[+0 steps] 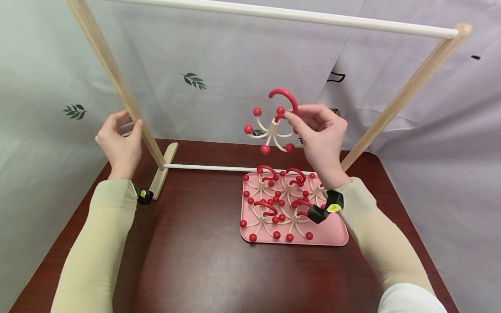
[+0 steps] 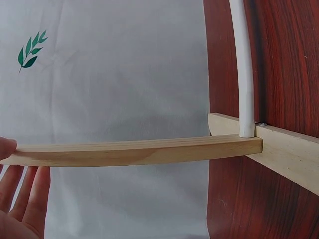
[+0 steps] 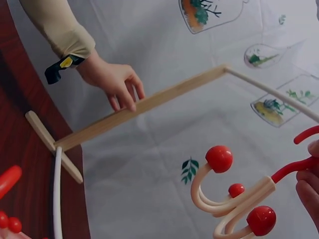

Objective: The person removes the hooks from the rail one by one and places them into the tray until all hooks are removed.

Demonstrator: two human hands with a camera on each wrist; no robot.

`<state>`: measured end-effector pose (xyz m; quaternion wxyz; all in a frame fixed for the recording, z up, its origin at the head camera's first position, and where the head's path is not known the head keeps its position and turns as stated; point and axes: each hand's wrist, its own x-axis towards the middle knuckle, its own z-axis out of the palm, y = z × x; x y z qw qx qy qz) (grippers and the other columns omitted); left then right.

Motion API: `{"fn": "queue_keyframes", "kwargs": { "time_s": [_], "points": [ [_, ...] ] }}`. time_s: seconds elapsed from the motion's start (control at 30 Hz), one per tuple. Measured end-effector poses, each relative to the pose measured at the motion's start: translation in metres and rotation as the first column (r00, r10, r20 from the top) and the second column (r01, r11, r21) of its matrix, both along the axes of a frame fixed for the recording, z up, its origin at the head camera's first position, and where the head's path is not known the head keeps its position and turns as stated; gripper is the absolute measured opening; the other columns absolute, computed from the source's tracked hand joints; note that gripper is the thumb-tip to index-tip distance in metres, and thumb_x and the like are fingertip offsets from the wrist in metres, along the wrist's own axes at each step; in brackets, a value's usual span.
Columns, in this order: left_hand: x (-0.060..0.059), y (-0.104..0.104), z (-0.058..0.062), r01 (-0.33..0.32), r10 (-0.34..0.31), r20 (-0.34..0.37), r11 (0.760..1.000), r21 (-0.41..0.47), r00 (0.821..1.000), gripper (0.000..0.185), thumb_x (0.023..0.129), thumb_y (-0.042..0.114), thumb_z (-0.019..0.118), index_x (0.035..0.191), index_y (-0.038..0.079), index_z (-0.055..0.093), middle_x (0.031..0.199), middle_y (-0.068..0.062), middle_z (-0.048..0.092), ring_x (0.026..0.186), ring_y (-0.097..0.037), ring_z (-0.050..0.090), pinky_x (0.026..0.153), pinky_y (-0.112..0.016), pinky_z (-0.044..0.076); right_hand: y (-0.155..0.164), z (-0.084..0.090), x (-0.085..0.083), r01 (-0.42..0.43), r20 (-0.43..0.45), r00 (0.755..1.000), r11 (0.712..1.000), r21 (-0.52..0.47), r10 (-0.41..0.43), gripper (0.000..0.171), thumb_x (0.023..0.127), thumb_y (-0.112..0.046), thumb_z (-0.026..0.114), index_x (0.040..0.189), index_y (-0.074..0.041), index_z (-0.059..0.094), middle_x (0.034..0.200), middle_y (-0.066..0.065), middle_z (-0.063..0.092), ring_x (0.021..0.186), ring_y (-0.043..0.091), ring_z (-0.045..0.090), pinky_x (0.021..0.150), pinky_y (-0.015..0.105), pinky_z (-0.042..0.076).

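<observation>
My right hand (image 1: 324, 137) pinches the red hook of a small hanger (image 1: 273, 127) between thumb and fingers. The hanger has curved cream arms tipped with red balls, and its hook curls up below the level of the rack's white top rod (image 1: 305, 16). In the right wrist view part of this hanger (image 3: 259, 191) shows close up, balls to the left. My left hand (image 1: 122, 143) holds the left wooden post (image 1: 113, 71) of the rack, thumb on one side and fingers on the other. That post (image 2: 129, 152) crosses the left wrist view.
Several more such hangers (image 1: 263, 217) lie on a pink tray (image 1: 328, 234) at the rack's foot, right of centre. A white lower rod (image 1: 211, 168) joins the posts near the dark red table (image 1: 188, 261). A pale cloth (image 1: 242, 56) with leaf prints hangs behind.
</observation>
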<state>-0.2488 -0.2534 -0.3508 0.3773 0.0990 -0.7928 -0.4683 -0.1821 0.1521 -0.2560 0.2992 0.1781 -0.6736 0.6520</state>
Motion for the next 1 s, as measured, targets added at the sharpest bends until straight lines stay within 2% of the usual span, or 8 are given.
{"fn": "queue_keyframes", "kwargs": {
  "time_s": [0.33,0.5,0.77,0.83,1.0],
  "points": [
    [0.0,0.0,-0.001,0.021,-0.021,-0.011,1.0,0.012,1.0,0.032,0.095,0.031,0.073,0.126,0.026,0.072,0.118,0.002,0.073,0.096,-0.007,0.069,0.087,-0.022,0.055,0.037,-0.037,0.0,0.063,0.11,0.992,0.998,0.018,-0.065,0.018,0.085,-0.003,0.083,0.102,-0.001,0.078,0.095,0.01,0.076,0.085,0.018,0.073,0.076,0.024,0.058],
    [0.0,-0.001,-0.002,0.03,-0.03,-0.016,0.999,0.023,0.999,0.032,0.095,0.03,0.073,0.126,0.026,0.072,0.117,0.001,0.073,0.095,-0.006,0.069,0.086,-0.023,0.055,0.053,-0.05,0.005,0.07,0.132,0.989,0.998,0.01,-0.07,0.02,0.084,-0.003,0.084,0.103,0.0,0.077,0.095,0.012,0.076,0.085,0.019,0.073,0.076,0.025,0.059],
    [0.0,-0.001,-0.002,0.026,-0.026,-0.022,0.999,0.026,0.999,0.031,0.094,0.029,0.074,0.125,0.026,0.072,0.116,0.001,0.073,0.094,-0.006,0.069,0.086,-0.022,0.055,0.079,-0.061,0.017,0.147,0.148,0.979,0.989,-0.029,-0.141,0.023,0.082,-0.002,0.085,0.102,0.006,0.075,0.089,0.014,0.075,0.075,0.019,0.072,0.059,0.021,0.054],
    [0.0,-0.001,-0.002,0.027,-0.026,-0.024,0.999,0.021,0.999,0.031,0.095,0.029,0.073,0.125,0.026,0.072,0.116,0.001,0.073,0.094,-0.006,0.069,0.086,-0.022,0.056,0.085,-0.062,0.021,0.163,0.15,0.977,0.985,-0.059,-0.152,0.025,0.081,-0.001,0.086,0.101,0.008,0.075,0.089,0.014,0.075,0.074,0.019,0.072,0.059,0.021,0.053],
    [0.001,-0.001,-0.001,0.024,-0.024,-0.019,0.999,0.026,1.0,0.031,0.094,0.029,0.074,0.125,0.027,0.073,0.116,0.001,0.073,0.094,-0.006,0.069,0.086,-0.022,0.055,0.099,-0.062,0.032,0.199,0.15,0.972,0.975,-0.102,-0.182,0.027,0.079,0.001,0.086,0.101,0.012,0.073,0.089,0.015,0.075,0.076,0.019,0.073,0.069,0.023,0.057]
  ]
}}
